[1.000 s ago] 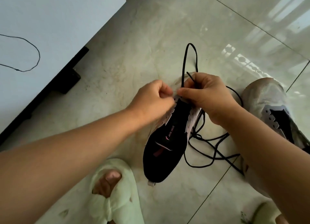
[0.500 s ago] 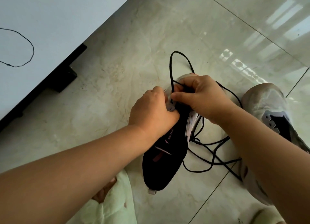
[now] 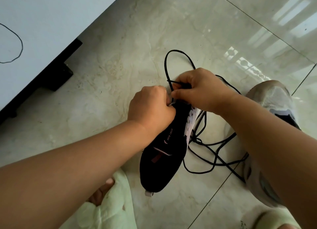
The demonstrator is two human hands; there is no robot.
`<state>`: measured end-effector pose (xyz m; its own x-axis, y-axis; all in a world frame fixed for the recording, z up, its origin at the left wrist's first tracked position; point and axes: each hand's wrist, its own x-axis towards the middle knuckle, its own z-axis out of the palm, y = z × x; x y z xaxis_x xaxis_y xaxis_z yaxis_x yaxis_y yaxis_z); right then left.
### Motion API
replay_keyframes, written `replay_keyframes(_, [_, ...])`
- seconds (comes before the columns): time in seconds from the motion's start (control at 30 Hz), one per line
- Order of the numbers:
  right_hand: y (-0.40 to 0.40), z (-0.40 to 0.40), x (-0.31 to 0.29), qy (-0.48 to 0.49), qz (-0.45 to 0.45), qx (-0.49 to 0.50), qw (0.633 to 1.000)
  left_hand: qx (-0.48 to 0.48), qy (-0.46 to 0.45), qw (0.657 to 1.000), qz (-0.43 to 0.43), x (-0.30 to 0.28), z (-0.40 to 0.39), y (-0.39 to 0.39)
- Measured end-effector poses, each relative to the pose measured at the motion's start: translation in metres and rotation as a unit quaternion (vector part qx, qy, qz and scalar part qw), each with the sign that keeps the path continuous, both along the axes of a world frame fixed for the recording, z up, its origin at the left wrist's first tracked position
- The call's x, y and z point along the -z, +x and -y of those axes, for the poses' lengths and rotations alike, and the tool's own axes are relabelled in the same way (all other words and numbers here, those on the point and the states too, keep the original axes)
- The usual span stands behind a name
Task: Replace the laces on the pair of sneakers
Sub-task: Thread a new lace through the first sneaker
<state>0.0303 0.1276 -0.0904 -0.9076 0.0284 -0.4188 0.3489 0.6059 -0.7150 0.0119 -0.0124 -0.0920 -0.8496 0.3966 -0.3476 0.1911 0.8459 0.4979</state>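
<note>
A sneaker (image 3: 161,153) with a black tongue and pale eyelet strips lies on the floor, toe away from me. My left hand (image 3: 151,107) grips its left eyelet strip near the toe end. My right hand (image 3: 200,90) pinches a black lace (image 3: 212,153) at the same spot. The lace loops up beyond my hands and lies in tangled coils to the right of the shoe. The second sneaker (image 3: 271,98), pale grey and unlaced, sits at the right, partly hidden behind my right forearm.
A white cabinet (image 3: 42,23) on dark feet stands at the upper left, with another thin black lace (image 3: 17,45) lying on top. My feet in pale green slippers (image 3: 106,210) are at the bottom edge. The floor is glossy tile.
Both hands have stayed at the toe end of the eyelets. The lace loop beyond them has widened and leaned left, and my right hand now covers more of the shoe's front.
</note>
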Motion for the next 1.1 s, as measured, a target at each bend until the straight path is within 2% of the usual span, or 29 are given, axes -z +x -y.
replay_keyframes(0.2, [-0.019,-0.001,-0.007,0.048,0.054,-0.065,0.995,0.046,0.026,0.996,-0.068,0.001,0.002,0.003])
replay_keyframes(0.3, [-0.026,0.004,-0.007,0.071,0.075,-0.09,0.991,0.031,0.047,0.995,-0.078,0.003,0.002,0.004])
replay_keyframes(0.53, [-0.018,0.003,-0.005,0.063,0.062,-0.067,0.994,-0.002,0.098,0.991,-0.088,0.012,0.005,0.006])
replay_keyframes(0.77, [-0.009,-0.002,-0.004,0.066,0.023,-0.099,0.993,-0.024,0.128,0.987,-0.095,0.016,0.005,0.011])
replay_keyframes(1.03, [0.004,-0.002,-0.001,0.076,-0.054,-0.073,0.993,-0.022,0.127,0.987,-0.095,0.011,0.004,0.006])
replay_keyframes(1.1, [0.014,-0.001,-0.001,0.069,-0.087,-0.035,0.993,-0.018,0.125,0.988,-0.093,0.01,0.002,0.003])
